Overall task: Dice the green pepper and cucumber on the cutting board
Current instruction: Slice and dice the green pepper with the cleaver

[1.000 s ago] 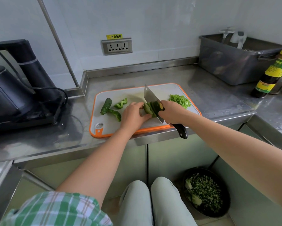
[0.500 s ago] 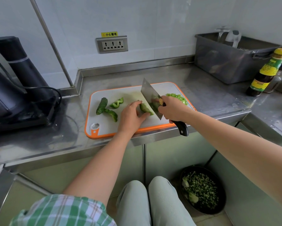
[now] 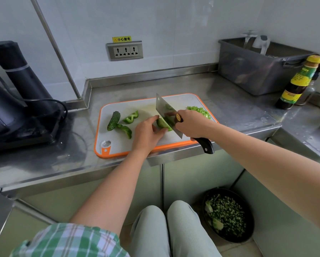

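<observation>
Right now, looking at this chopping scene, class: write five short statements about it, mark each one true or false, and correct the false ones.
1. The right hand holds the cleaver. True.
2. The left hand holds a pepper piece against the blade. True.
3. The cucumber is already diced. False: it lies in one piece at the left of the cutting board.
4. The diced pepper pile lies left of the cleaver. False: it lies to the right, behind the right hand.
5. The sauce bottle stands on the cutting board. False: it stands on the counter at the far right.
</observation>
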